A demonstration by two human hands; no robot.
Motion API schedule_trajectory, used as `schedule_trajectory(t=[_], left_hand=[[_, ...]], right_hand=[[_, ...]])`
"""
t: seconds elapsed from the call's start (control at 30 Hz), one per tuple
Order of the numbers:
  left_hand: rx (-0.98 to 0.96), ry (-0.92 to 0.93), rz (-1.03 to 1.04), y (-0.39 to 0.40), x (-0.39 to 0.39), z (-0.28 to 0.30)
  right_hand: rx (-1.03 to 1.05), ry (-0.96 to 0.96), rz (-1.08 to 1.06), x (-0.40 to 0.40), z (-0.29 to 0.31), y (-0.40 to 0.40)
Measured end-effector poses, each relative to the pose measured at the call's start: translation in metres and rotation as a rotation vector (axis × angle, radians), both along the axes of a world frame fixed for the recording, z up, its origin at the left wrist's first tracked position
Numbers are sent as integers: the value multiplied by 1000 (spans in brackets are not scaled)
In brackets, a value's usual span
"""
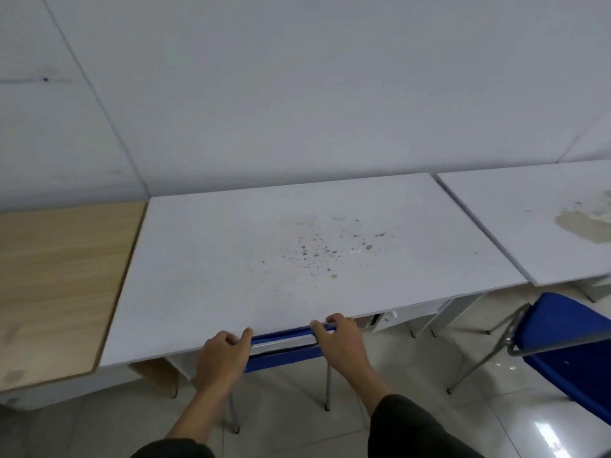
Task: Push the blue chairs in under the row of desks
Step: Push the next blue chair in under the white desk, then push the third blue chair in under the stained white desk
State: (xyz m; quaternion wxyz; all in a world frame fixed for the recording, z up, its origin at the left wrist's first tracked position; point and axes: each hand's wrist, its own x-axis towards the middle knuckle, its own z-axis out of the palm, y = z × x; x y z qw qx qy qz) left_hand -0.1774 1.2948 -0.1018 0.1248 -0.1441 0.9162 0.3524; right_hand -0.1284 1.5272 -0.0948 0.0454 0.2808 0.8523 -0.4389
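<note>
A blue chair (285,348) stands pushed in under the white desk (297,246) straight ahead; only the top of its backrest and its metal legs show at the desk's front edge. My left hand (222,355) grips the left end of the backrest's top rail. My right hand (342,342) grips the right end. A second blue chair (568,345) stands at the right, out from under the neighbouring white desk (535,223), with its backrest turned toward me.
A wood-topped desk (56,285) adjoins on the left. A white wall runs behind the row of desks. The floor is glossy pale tile (291,434). Stains and specks mark both white tops.
</note>
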Motion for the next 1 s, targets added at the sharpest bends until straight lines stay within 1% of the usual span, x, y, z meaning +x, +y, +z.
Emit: schedule_trajectory(t=[0.13,0.23,0.27,0.4,0.43,0.47,0.6,0.73,0.87,1.0], left_hand=[[-146,-1,-243,11,6,21],[-194,-22,-353,34,8,34],[-192,-22,-395,44,10,38],[-51,-15,-542,91,22,58],[-43,-17,-615,121,33,62],[-21,-6,-607,126,33,68],[100,15,-639,193,54,84],[160,9,-746,297,87,99],[178,3,-841,410,123,112],[213,12,-958,516,162,123]], right_hand=[[14,-13,0,16,14,1],[-27,-2,-21,27,40,6],[-33,13,-27,34,49,11],[-87,46,-114,60,79,46],[-80,59,-161,82,82,70],[-70,76,-154,82,88,74],[-94,112,-214,125,103,138],[-117,141,-340,176,109,237],[-125,171,-441,232,119,334],[-131,215,-572,284,123,418]])
